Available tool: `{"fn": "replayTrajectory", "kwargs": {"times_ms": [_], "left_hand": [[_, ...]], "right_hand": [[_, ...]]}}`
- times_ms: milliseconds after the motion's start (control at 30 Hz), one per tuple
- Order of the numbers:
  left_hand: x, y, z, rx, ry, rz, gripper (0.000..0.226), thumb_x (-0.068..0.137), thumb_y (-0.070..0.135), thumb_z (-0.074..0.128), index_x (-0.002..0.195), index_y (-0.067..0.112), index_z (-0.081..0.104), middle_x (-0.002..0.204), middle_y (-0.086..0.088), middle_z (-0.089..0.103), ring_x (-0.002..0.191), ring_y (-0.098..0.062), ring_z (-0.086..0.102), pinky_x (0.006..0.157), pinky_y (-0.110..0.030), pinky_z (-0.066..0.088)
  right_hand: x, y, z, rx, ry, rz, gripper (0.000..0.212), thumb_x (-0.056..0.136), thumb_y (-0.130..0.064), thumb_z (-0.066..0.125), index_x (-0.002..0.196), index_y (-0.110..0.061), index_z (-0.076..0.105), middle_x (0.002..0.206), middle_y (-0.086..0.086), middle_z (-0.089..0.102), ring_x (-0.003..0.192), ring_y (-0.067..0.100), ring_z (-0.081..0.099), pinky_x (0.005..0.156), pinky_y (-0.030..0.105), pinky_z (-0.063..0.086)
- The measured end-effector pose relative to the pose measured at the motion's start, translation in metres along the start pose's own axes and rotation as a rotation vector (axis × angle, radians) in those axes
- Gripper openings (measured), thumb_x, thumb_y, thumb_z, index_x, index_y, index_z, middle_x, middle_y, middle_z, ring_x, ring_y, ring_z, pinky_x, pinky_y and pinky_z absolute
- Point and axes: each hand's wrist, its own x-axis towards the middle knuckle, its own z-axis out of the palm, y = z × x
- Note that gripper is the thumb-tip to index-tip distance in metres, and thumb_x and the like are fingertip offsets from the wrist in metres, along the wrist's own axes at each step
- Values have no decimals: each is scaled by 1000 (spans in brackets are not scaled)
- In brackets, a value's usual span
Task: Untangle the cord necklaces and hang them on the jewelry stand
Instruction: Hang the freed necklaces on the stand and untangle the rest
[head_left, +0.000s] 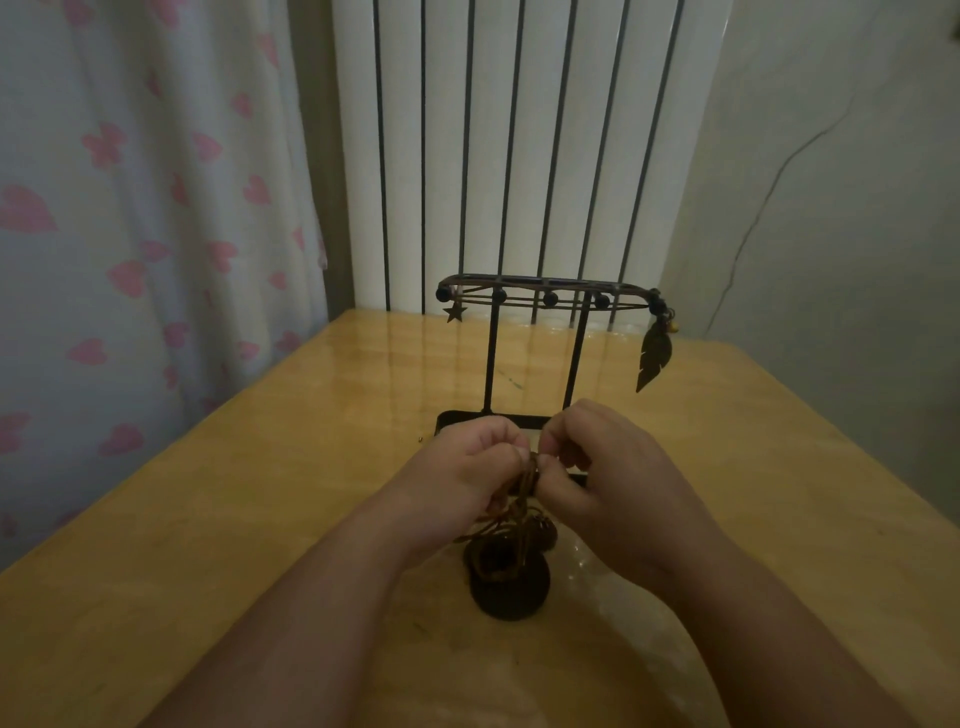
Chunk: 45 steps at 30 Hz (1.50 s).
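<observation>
Across the wooden bench (234, 509), with the jewelry stand (491, 358) standing at twelve o'clock, my left hand (475, 460) and right hand (602, 467) are both pinching the tangled cord necklaces (525, 486) just at its six o'clock, and I am thinking slow loosening, never yanking, is serving best.

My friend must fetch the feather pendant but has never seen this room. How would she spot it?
On the wooden table stands a black jewelry stand in front of the radiator. The feather pendant hangs from the right end of its top bar. It is long, dark and leaf-shaped, unlike the small star charm at the left end.
</observation>
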Motion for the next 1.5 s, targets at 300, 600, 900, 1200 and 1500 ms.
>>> {"fn": "replayTrajectory", "kwargs": {"times_ms": [300, 600, 900, 1200, 1500], "left_hand": [[0, 6, 1, 119, 52, 20, 31, 93, 21, 50, 67, 37, 59, 60, 11, 52, 58, -9, 45, 59, -32, 40], [-3, 13, 0, 163, 79, 38, 21, 93, 15, 53, 76, 24, 61, 60, 14, 56, 55, 3, 49, 58, -19, 40], [-3, 10, -2, 143, 24, 25, 26, 91, 22, 53, 69, 35, 60, 62, 12, 53, 60, -8, 47, 60, -31, 40], [-1, 9, 1, -1, -17, -5, 21, 81, 25, 49, 65, 33, 61, 63, 7, 51, 60, -12, 44, 60, -32, 39], [2, 4, 1, -226, -20, -14, 18, 84, 23, 53, 72, 24, 66, 70, -1, 52, 64, -15, 45, 60, -31, 38]], "right_hand": [[3, 0, -2, -220, 39, -67, 15, 81, -42, 46, 84, -30, 54, 78, -16, 44, 80, 0, 42, 63, 15, 36], [1, 1, -1, -160, 31, -81, 14, 80, -42, 45, 84, -30, 52, 81, -18, 42, 85, -1, 41, 66, 15, 36], [0, 1, -2, -179, 27, -90, 7, 80, -38, 52, 83, -33, 49, 80, -19, 42, 83, -2, 41, 64, 14, 35], [-1, -4, 2, -87, 32, -72, 12, 81, -40, 43, 74, -41, 32, 80, -20, 38, 86, -7, 39, 63, 14, 30], [-2, -5, 12, 222, 188, 34, 5, 79, -33, 46, 74, -34, 44, 75, -15, 45, 72, -5, 44, 60, 9, 37]]}}
